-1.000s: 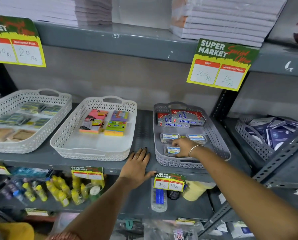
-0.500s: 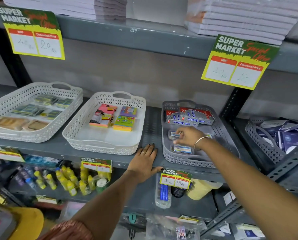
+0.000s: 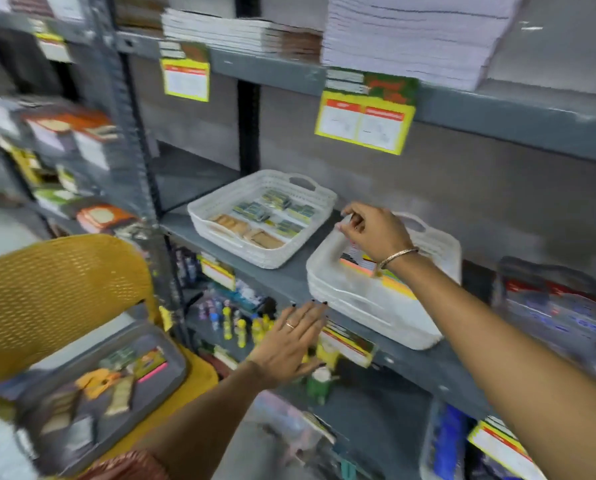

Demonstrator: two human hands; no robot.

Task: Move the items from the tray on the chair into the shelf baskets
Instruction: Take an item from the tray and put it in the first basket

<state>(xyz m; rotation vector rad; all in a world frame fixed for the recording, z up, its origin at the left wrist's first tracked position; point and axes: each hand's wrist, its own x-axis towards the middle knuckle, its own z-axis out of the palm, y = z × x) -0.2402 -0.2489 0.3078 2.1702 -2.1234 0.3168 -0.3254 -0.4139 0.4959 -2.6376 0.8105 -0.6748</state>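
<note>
The grey tray [image 3: 180,370] lies on the yellow mesh chair [image 3: 47,289] at the lower left and holds several small blurred packets [image 3: 109,379]. My left hand [image 3: 289,341] is open with spread fingers, just below the shelf's front edge. My right hand [image 3: 376,233] hovers over the middle white basket [image 3: 358,313], above its coloured sticky-note pads [image 3: 357,265]. Its fingers are loosely curled and nothing shows in them. A second white basket [image 3: 241,251] sits to the left with small packs inside. The grey basket [image 3: 559,306] is a blur at the right.
The grey metal shelf [image 3: 289,282] carries yellow price cards [image 3: 364,119] on its edges. Paper stacks [image 3: 410,36] fill the shelf above. Small bottles [image 3: 234,323] stand on the lower shelf. Another rack with books [image 3: 71,133] stands at the left.
My view has swung left, so the chair and tray now show. My right hand left the grey basket and moved left over the middle white basket. My left hand lifted off the shelf edge.
</note>
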